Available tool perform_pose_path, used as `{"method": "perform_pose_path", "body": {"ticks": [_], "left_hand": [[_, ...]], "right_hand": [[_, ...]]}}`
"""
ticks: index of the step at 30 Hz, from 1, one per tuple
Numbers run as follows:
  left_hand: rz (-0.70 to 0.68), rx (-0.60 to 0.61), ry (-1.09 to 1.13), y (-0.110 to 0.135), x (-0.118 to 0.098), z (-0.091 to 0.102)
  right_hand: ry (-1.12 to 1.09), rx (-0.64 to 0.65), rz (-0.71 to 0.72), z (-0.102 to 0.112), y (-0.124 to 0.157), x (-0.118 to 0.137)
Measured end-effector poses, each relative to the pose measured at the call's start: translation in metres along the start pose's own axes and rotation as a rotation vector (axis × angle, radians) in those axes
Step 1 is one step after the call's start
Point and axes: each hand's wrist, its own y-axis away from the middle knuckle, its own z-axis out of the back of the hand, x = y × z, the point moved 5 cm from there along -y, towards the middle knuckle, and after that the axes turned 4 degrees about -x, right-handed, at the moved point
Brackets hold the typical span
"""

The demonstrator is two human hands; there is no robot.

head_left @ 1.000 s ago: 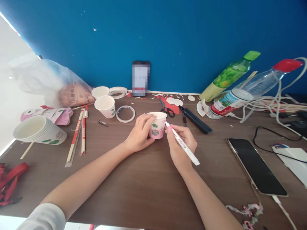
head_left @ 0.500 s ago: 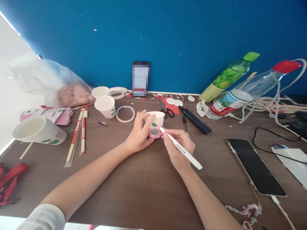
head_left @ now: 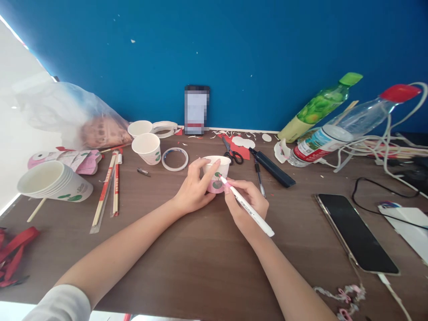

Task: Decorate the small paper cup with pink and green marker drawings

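A small white paper cup (head_left: 224, 166) with green leaf prints stands upright on the brown table, its lower part coloured pink. My left hand (head_left: 197, 180) grips it from the left side, with the thumb and fingers around the wall and rim. In my right hand (head_left: 249, 203) is a white marker (head_left: 252, 213) with a pink tip end, held like a pen. Its tip meets the front of the cup beside the leaf print. Part of the cup's left side is hidden behind my fingers.
Behind the cup lie scissors (head_left: 236, 156), red paper (head_left: 244, 152) and white scraps. Left are a tape roll (head_left: 163, 166), paper cups (head_left: 144, 149), stacked cups (head_left: 50, 180) and wrapped chopsticks (head_left: 104, 191). Right are a black pen (head_left: 259, 178), bottles (head_left: 310, 145) and a phone (head_left: 356, 232).
The marker and my right hand have shifted slightly left across the cup's front. The cup has turned a little, its leaf print moving right, while my left hand keeps its grip.
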Motion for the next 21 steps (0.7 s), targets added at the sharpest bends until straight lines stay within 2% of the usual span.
{"method": "perform_pose_path", "body": {"ticks": [8,21], "left_hand": [[-0.020,-0.002,-0.018,0.0002,-0.0007,-0.0006],[0.003,-0.008,-0.003,0.0009,0.0003,-0.0005]], "right_hand": [[0.034,0.009,-0.002,-0.0015,-0.0001,-0.0026],[0.094,-0.065,-0.046,0.0045,-0.0013,-0.0099]]}}
